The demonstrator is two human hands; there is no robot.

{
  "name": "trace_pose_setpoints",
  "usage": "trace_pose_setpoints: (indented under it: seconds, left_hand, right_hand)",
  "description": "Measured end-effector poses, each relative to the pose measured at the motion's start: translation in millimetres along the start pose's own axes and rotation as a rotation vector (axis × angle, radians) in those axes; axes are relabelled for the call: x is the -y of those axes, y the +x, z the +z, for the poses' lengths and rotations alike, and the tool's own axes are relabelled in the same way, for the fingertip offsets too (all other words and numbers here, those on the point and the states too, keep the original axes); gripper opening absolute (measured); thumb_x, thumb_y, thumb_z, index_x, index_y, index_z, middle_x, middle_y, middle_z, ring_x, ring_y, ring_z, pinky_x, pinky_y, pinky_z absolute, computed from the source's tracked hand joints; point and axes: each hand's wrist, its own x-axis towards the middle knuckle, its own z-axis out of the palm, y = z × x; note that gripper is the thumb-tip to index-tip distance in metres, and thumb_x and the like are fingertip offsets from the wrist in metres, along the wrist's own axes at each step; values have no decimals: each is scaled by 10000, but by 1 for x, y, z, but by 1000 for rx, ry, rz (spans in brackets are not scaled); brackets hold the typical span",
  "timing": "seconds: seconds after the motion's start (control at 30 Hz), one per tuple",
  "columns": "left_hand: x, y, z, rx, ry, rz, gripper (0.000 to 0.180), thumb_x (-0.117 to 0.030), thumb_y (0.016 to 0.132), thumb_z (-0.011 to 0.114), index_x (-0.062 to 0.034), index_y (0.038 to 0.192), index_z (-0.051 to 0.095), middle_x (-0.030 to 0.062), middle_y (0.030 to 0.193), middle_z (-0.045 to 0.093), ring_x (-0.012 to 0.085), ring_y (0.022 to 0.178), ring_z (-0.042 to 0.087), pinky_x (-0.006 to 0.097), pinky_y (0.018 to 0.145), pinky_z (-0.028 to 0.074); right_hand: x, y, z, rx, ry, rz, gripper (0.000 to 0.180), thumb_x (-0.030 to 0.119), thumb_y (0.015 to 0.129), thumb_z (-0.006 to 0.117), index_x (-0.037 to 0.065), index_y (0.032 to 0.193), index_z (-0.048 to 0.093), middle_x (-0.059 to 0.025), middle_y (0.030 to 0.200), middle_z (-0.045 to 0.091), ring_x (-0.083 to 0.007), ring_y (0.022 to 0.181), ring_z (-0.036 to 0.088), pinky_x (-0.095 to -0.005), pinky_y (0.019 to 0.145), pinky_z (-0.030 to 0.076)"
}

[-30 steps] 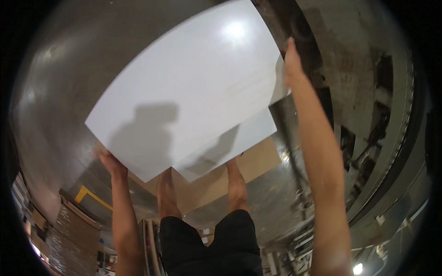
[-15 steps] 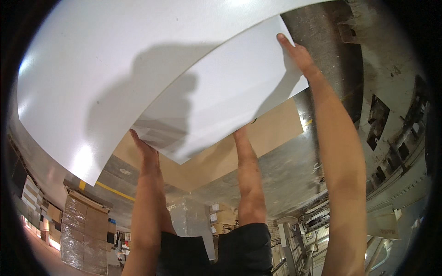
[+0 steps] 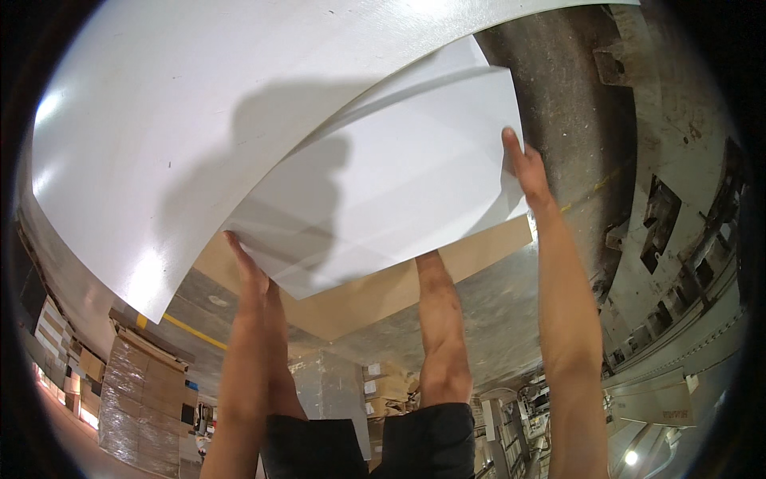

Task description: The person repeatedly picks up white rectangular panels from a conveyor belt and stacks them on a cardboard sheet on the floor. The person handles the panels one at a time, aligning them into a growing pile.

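A large white sheet (image 3: 199, 104) curves up across the top and left of the view. Under it lies a stack of white sheets (image 3: 399, 184) on a brown board (image 3: 375, 299). My left hand (image 3: 247, 267) grips the lower left edge of the white sheets with the fingers tucked beneath. My right hand (image 3: 523, 164) holds the right edge of the sheets, fingers stretched along it. My bare legs (image 3: 439, 335) and black shorts (image 3: 415, 439) show below the stack.
Grey concrete floor (image 3: 511, 319) with a yellow line (image 3: 191, 331) lies beneath. A wrapped pallet of brown boxes (image 3: 140, 407) stands at lower left. Grey machinery (image 3: 678, 239) runs along the right side. More boxes and shelving (image 3: 383, 387) sit behind my legs.
The big sheet has lifted further and curled higher over the view. Both hands have moved with it, the left sliding right along the lower edge, the right dropping slightly.
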Motion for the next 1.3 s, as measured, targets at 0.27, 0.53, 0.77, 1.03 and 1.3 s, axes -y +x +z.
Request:
trace_pose_setpoints:
  seconds: [0.27, 0.53, 0.77, 1.03, 1.3]
  left_hand:
    - [-11, -11, 28, 132, -153, 10, 802, -682, 972, 362, -114, 1534, 286, 118, 1543, 344, 325, 1388, 349, 475, 1152, 295]
    - [1, -37, -13, 93, -150, -40, 849, -697, 951, 414, -109, 1547, 275, 119, 1560, 336, 325, 1408, 339, 480, 1162, 287]
    - [-28, -191, -2, -163, 152, -228, 827, -647, 1003, 332, -58, 1572, 214, 158, 1589, 293, 339, 1420, 316, 423, 1173, 256]
    - [-99, -333, 0, -57, -53, -238, 956, -754, 914, 413, -39, 1534, 282, 137, 1529, 375, 317, 1368, 377, 429, 1130, 310]
    - [-264, -345, 57, 61, -211, 99, 887, -750, 925, 391, -76, 1501, 350, 130, 1437, 460, 295, 1303, 449, 441, 1080, 395]
  right_hand:
    - [-56, -2, 9, -42, 461, 212, 809, 629, 1001, 345, -5, 1503, 365, -140, 1517, 435, -263, 1391, 386, -349, 1172, 242]
    - [-61, -10, -6, 39, 516, 346, 621, 427, 1054, 305, -19, 1474, 404, -131, 1496, 465, -248, 1375, 412, -350, 1156, 277]
    - [-86, -131, -114, -45, 291, 421, 674, 473, 1049, 305, -21, 1504, 355, -151, 1557, 381, -281, 1418, 354, -388, 1171, 255]
    - [41, -279, -244, -157, 334, 294, 620, 458, 1062, 293, 39, 1514, 355, -140, 1557, 378, -305, 1411, 368, -418, 1145, 295]
    - [285, -242, -261, -131, 184, 20, 735, 563, 1011, 348, 93, 1569, 258, -156, 1606, 277, -330, 1462, 278, -472, 1173, 246]
